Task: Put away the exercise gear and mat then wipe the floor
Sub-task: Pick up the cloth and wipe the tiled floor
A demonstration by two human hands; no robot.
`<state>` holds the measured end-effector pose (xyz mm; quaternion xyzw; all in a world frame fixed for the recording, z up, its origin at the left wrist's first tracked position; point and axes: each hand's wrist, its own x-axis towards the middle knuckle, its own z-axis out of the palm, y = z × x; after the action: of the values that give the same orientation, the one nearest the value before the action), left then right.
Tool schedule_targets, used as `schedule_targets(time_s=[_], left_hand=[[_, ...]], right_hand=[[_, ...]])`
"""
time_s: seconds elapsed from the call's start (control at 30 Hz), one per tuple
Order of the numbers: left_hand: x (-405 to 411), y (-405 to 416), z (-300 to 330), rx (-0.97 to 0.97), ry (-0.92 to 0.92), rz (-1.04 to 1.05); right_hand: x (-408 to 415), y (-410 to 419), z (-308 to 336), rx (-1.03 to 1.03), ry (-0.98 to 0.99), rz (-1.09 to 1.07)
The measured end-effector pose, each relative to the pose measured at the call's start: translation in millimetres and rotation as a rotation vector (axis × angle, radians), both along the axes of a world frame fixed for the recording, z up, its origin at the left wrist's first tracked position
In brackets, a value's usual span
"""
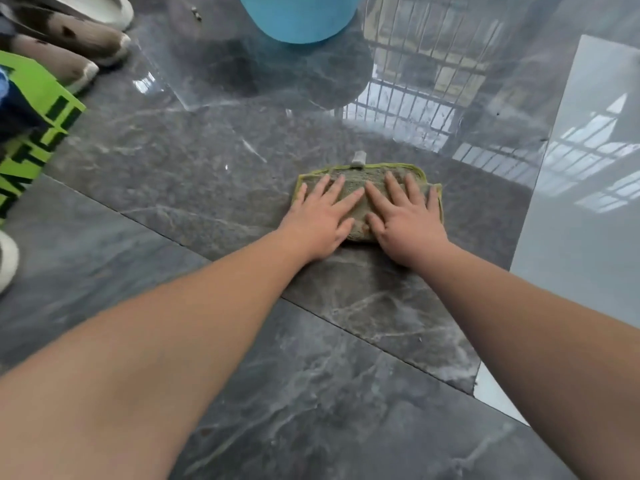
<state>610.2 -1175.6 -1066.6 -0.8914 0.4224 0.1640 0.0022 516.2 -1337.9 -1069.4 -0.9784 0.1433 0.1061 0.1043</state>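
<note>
2 bare forearms reach out from the bottom edge over the floor, dark grey marble tile with pale veins and a glossy shine. Further out, the left hand lies flat, fingers straight and spread apart, pressing down on the cloth. Right beside it the right hand does the same, fingers splayed and flat, its index finger just beside the left one. The cloth sits folded on the tile under both palms, grey-green with a yellow-green hem, and a small pale tag pokes out at its far edge. Off to the left, a green bag with black lettering, and beyond it a row of shoes. At the far top, a blue round container stands on the tile, with a window grille reflected in the floor to its right.
</note>
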Motion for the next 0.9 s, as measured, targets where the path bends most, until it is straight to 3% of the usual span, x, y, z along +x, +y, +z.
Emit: schedule_targets(time_s=[0.37,0.67,0.9], left_hand=[[-67,-2,-6,0.087,0.019,0.097],[-162,9,-4,0.066,0.041,0.034],[-214,27,-1,0.107,0.052,-0.111]], right_hand=[[-68,5,-4,-0.023,0.036,0.041],[-170,17,-3,-0.04,0.067,-0.001],[-242,58,3,0.016,0.11,-0.156]])
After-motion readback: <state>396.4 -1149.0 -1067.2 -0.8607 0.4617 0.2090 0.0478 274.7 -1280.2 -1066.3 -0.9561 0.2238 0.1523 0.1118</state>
